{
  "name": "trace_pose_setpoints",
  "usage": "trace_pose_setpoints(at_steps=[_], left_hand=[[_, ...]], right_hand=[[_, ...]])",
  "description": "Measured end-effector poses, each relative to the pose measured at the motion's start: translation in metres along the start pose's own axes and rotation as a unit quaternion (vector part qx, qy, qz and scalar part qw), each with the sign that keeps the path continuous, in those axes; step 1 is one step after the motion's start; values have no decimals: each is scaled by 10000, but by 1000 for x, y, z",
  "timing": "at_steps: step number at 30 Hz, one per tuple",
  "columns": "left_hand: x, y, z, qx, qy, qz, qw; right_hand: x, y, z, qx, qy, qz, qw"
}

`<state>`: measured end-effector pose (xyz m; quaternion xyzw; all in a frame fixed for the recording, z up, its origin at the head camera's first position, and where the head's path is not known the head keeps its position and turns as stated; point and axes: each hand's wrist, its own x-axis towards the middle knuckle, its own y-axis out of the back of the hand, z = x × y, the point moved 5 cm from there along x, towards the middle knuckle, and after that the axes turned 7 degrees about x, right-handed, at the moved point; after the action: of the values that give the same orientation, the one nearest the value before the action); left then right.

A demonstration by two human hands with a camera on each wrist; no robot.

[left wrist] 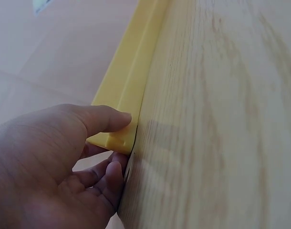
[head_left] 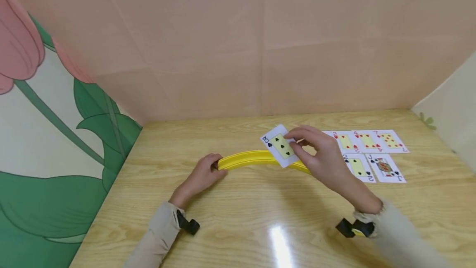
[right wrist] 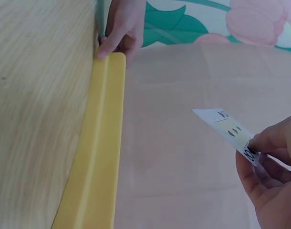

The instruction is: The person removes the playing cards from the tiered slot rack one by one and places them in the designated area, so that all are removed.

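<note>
My right hand pinches a spade playing card, apparently an eight, by one edge between thumb and fingers. The card is tilted, face toward the head camera, raised in front of a curved yellow card holder. In the right wrist view the same card appears apart from the holder. At the holder's left end, my left hand grips it. The left wrist view has the thumb on the holder's face and the other fingers curled below its end. Behind the right hand, the holder's right end is hidden.
Face-up cards lie in two rows at the right, including a two, a four, a red seven, a black two and a jack. A pinkish wall covering rises behind the wooden table.
</note>
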<state>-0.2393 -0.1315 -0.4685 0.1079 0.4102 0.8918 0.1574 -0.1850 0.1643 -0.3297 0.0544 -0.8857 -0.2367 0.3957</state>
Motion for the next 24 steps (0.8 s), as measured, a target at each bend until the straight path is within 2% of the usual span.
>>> trace_pose_setpoints(at_steps=[8, 18, 24], left_hand=[[0, 1, -2, 40, 8, 27, 10000], [0, 1, -2, 67, -6, 26, 10000], [0, 1, -1, 57, 1, 58, 10000]], right_hand=[[-15, 16, 2, -72, -67, -4, 10000], [-32, 37, 11, -477, -101, 179, 9986], [-39, 50, 15, -672, -273, 222, 9971]])
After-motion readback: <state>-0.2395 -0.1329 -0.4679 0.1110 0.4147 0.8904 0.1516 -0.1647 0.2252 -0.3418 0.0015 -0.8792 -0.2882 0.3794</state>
